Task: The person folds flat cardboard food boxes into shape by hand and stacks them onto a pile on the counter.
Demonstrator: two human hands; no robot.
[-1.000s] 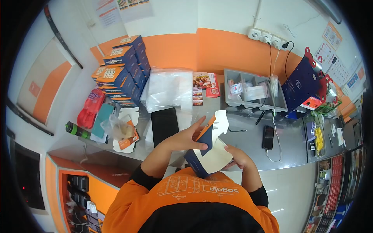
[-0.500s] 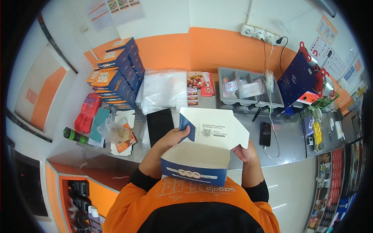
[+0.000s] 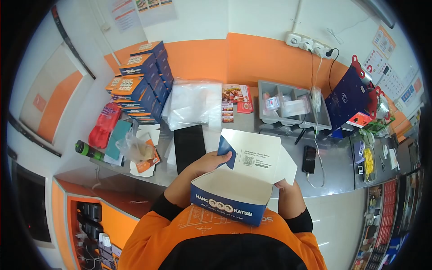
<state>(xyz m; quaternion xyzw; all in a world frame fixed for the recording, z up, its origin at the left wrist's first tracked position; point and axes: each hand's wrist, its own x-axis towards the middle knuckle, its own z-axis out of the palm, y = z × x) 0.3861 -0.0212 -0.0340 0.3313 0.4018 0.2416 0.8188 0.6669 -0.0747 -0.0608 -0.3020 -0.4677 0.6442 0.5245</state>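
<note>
A blue and white cardboard food box [image 3: 228, 208] with its lid raised is held in front of my orange shirt. Its front wall faces me and reads "Mang Katsu"; the inside is white. My left hand [image 3: 211, 163] grips the left side near the lid's hinge, thumb on the blue side flap. On the other side, my right hand [image 3: 284, 184] is at the right side, below the white lid flap, with most of its fingers hidden behind the cardboard. Beyond my left hand, a black tablet [image 3: 189, 147] lies on the metal counter [image 3: 335, 167].
Stacked folded boxes [image 3: 135, 87] stand at the back left, beside clear plastic bags [image 3: 194, 104]. A grey divided tray [image 3: 294, 119] sits at the back right, near a charging phone [image 3: 309, 159]. A green-capped bottle [image 3: 88, 150] lies at the left edge.
The box has shifted slightly right and down, and its front has turned to show the lettering more plainly. My right hand has slipped further behind the flap. The camera view has shifted a little.
</note>
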